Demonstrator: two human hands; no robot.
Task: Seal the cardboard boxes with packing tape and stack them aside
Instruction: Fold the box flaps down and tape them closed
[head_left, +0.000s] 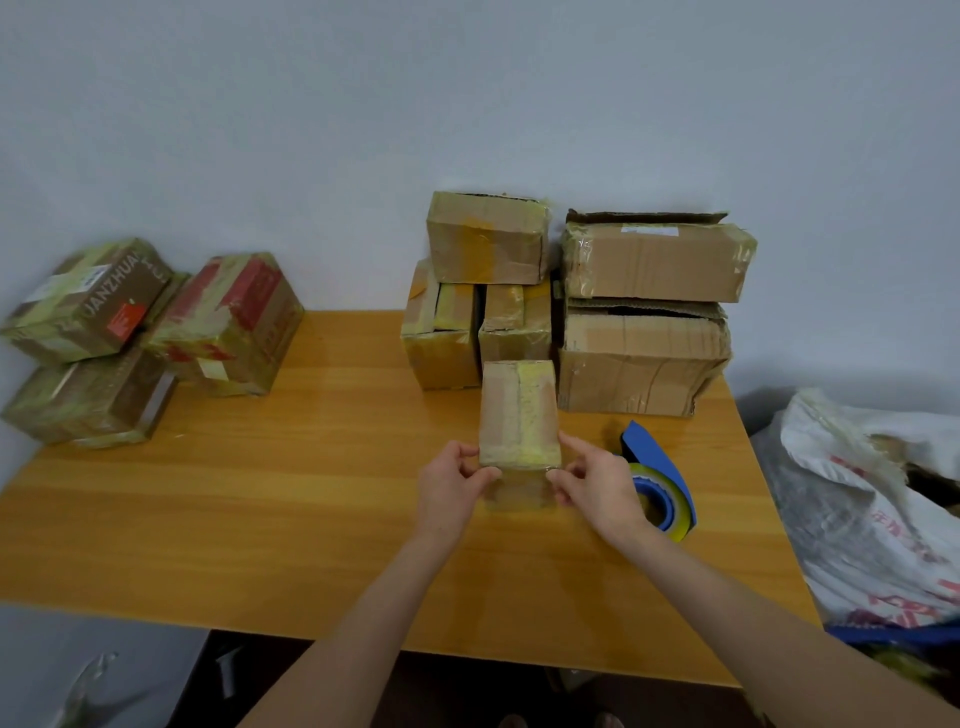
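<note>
A small cardboard box (518, 415) with yellowish tape along its top stands on the wooden table (260, 493) in front of me. My left hand (450, 488) pinches the near left corner of the box. At the near right corner my right hand (597, 488) pinches a strip of clear tape against the box's near face. Just right of my right hand lies a blue tape dispenser (657, 478) with a roll of clear tape, partly hidden by that hand.
Several worn cardboard boxes (644, 312) are piled at the back right of the table. Three taped boxes (156, 332) sit stacked at the back left. A white woven sack (857, 493) lies beyond the table's right edge. The wall is close behind.
</note>
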